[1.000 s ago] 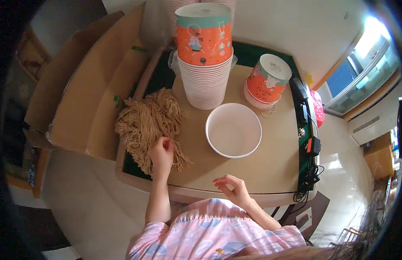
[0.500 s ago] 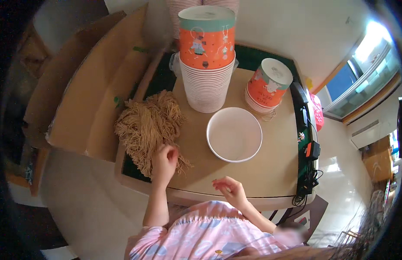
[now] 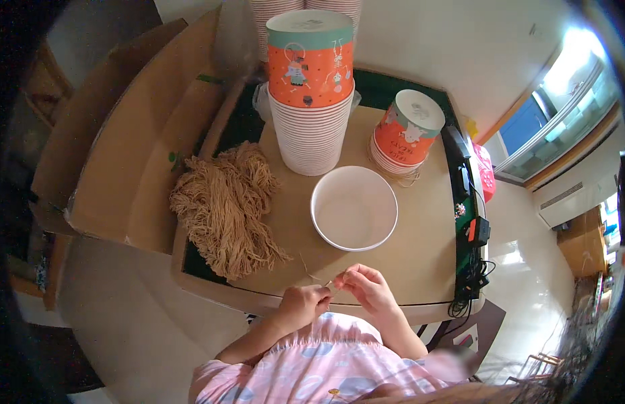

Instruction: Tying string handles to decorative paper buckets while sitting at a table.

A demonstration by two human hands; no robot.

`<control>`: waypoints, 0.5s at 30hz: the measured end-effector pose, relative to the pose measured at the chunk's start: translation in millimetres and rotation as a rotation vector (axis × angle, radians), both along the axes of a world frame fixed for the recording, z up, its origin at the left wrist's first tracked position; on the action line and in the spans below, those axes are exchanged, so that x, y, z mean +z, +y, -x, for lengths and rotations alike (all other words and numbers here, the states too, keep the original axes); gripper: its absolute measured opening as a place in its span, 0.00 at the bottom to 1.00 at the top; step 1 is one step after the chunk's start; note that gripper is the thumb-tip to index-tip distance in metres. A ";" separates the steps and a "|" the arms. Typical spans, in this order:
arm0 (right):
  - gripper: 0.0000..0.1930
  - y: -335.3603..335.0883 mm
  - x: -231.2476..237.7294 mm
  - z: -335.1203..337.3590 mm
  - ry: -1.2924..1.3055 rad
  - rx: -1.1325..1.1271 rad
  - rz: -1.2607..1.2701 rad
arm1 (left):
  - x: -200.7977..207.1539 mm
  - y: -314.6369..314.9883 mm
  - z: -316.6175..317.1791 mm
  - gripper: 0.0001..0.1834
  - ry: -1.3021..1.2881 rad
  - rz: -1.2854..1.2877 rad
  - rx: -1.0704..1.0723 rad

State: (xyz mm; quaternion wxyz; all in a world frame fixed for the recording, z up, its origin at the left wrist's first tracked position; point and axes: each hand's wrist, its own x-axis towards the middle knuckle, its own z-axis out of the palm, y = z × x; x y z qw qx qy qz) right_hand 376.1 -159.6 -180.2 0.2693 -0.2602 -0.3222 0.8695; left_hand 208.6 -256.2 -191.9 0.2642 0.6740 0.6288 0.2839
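My left hand (image 3: 304, 304) and my right hand (image 3: 368, 288) are close together at the table's near edge. Both are closed in a pinch on one thin tan string (image 3: 310, 271), which runs between the fingertips. Its loose end trails over the tabletop beyond my left hand. To the left lies a tangled heap of the same tan string (image 3: 225, 209). Just beyond my hands, an open white paper bucket (image 3: 353, 212) stands upright with its inside showing.
A tall stack of upside-down paper buckets (image 3: 311, 131) rises at the back, and a shorter stack (image 3: 408, 138) is right of it. Left of the table (image 3: 420, 269) stands an open cardboard box (image 3: 134, 155). Black cables (image 3: 469, 299) hang along the right edge.
My left hand has moved right, from the string heap to beside my right hand, bringing a string along. Now both hands pinch that string. The view has shifted slightly.
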 end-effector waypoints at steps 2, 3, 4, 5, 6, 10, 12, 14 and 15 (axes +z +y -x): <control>0.06 1.6 -1.2 -7.2 0.034 0.008 0.056 | -0.6 1.9 -3.8 0.05 0.026 -0.024 -0.004; 0.05 1.9 -0.9 -8.9 0.022 -0.014 0.058 | 1.3 3.6 -5.7 0.05 -0.009 -0.027 0.017; 0.05 2.3 -0.7 -10.9 0.009 -0.035 0.061 | 2.5 4.9 -6.7 0.06 -0.044 -0.029 0.038; 0.04 3.2 0.8 -12.9 0.031 -0.079 0.056 | 2.4 5.7 -6.4 0.06 -0.042 -0.028 0.037; 0.04 4.1 2.2 -16.0 0.052 -0.123 0.052 | 1.7 6.6 -6.0 0.06 -0.038 -0.028 0.047; 0.06 18.3 14.8 -36.7 0.188 -0.459 0.016 | -22.4 6.8 7.2 0.06 -0.077 -0.005 0.171; 0.07 30.9 12.4 -54.0 0.220 -0.532 -0.059 | -21.6 8.2 18.9 0.05 0.000 -0.010 0.178; 0.08 35.7 17.6 -64.3 0.235 -0.571 -0.062 | -26.6 8.8 25.8 0.05 -0.011 -0.056 0.203; 0.08 37.6 18.8 -68.3 0.237 -0.572 -0.084 | -31.7 7.3 29.7 0.05 -0.010 -0.056 0.202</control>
